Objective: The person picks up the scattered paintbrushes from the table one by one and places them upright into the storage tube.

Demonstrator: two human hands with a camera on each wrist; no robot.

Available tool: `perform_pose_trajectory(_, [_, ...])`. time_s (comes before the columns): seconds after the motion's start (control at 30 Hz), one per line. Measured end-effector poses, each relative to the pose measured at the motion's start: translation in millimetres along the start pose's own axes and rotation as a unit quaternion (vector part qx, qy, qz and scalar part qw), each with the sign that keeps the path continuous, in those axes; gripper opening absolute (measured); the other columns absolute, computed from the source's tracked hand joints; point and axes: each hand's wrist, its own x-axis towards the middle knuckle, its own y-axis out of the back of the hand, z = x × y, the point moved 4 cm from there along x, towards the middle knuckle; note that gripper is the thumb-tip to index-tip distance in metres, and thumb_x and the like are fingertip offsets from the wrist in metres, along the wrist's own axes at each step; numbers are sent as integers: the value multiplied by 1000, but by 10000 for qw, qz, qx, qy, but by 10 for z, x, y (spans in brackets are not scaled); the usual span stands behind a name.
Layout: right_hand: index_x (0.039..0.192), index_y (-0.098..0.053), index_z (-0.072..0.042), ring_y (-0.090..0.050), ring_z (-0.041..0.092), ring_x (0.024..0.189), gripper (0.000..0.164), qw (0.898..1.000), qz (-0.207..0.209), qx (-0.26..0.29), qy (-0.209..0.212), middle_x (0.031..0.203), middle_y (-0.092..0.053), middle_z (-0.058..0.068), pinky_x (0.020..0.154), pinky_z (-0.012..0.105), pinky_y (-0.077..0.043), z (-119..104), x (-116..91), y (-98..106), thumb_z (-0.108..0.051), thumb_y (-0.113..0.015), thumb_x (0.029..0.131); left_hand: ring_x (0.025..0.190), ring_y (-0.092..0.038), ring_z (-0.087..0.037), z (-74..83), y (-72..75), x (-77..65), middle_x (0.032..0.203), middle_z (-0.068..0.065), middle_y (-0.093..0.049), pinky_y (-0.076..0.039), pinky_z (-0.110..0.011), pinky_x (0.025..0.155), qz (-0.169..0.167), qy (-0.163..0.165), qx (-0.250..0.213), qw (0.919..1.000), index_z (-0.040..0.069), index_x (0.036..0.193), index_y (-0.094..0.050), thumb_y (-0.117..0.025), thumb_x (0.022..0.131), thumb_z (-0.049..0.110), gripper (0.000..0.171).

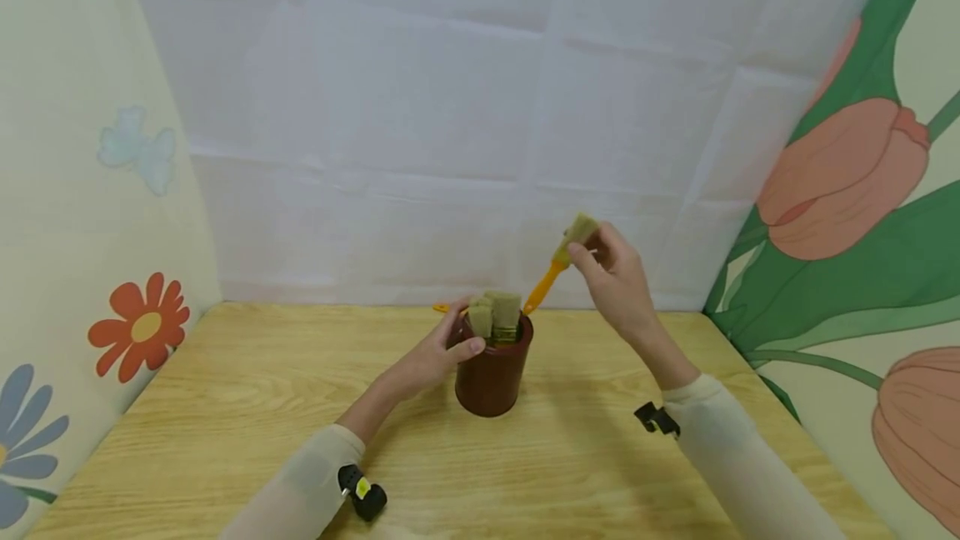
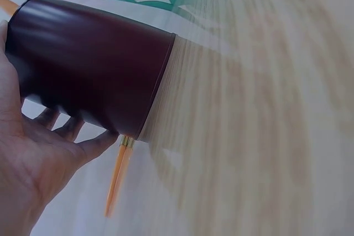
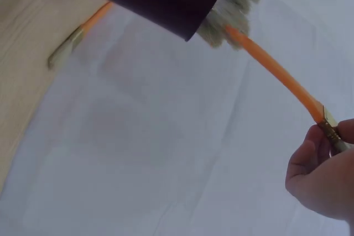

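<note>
A dark brown cylindrical cup (image 1: 487, 386) stands upright on the table, with several paintbrushes (image 1: 506, 310) in it, bristles up. My left hand (image 1: 431, 363) holds the cup from the left, thumb near the rim and fingers round the far side. Above and right of the cup, my right hand (image 1: 622, 290) pinches another paintbrush (image 1: 546, 287) near its metal band. This brush is tilted, bristles up, and its orange handle (image 3: 282, 75) points down to the cup's mouth. How far the handle tip reaches inside is hard to tell.
Behind the cup, a paintbrush (image 3: 67, 48) with an orange handle lies on the wooden table (image 1: 247, 407). A creased white sheet (image 1: 420, 107) hangs at the back. Flower-patterned cloths (image 1: 847, 182) flank both sides.
</note>
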Motion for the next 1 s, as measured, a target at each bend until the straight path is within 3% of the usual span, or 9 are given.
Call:
perform_pose_trajectory(0.17, [119,-63,9,-64,31,90,19,9987,-291,428,27,108,-64,23,81,31,-54,39,-23,-99,1,-57,103,137,-43,-26,9,-9,1,151,-9,-39,-40,-50,107,-28,-24,15,10000,25,164,-10,-60,103,44,81])
perform_pose_trajectory(0.37, [125,-65,3,-64,32,92,23,9959,-737,485,-193,109,-65,18,81,32,-55,395,-88,-264,-2,-59,103,137,-42,-24,22,-28,-12,153,-7,-37,-40,-48,108,-58,-12,-3,10000,36,160,-15,-60,102,47,75])
perform_pose_trajectory(0.5, [123,-68,-6,-65,29,91,21,9943,-1045,211,-88,106,-68,11,79,38,-55,487,-125,-343,-12,-63,103,137,-43,-22,29,-32,-11,152,-6,-38,-40,-48,108,-42,15,-34,10000,40,158,-17,-61,101,49,73])
perform_pose_trajectory(0.7, [102,-65,-15,-63,20,81,9,9874,-1519,-427,74,90,-65,2,69,38,-52,580,-184,-446,-22,-70,100,140,-40,-22,12,-37,-10,155,-6,-35,-39,-48,109,-67,66,5,10000,33,162,-10,-60,101,50,80])
perform_pose_trajectory(0.9, [115,-65,-13,-62,12,66,24,9803,-1804,-700,391,89,-66,-4,50,31,-48,658,-266,-565,-18,-76,95,137,-42,-22,11,-45,7,151,-7,-38,-41,-47,107,-197,-68,-135,9997,34,162,-11,-58,105,41,74])
perform_pose_trajectory(1.0, [112,-65,-11,-61,9,65,23,9752,-1897,-901,703,88,-66,-5,48,30,-48,654,-297,-617,-15,-78,93,136,-44,-23,19,-47,17,149,-8,-39,-42,-46,106,-295,-159,-227,9992,37,161,-12,-56,107,35,70])
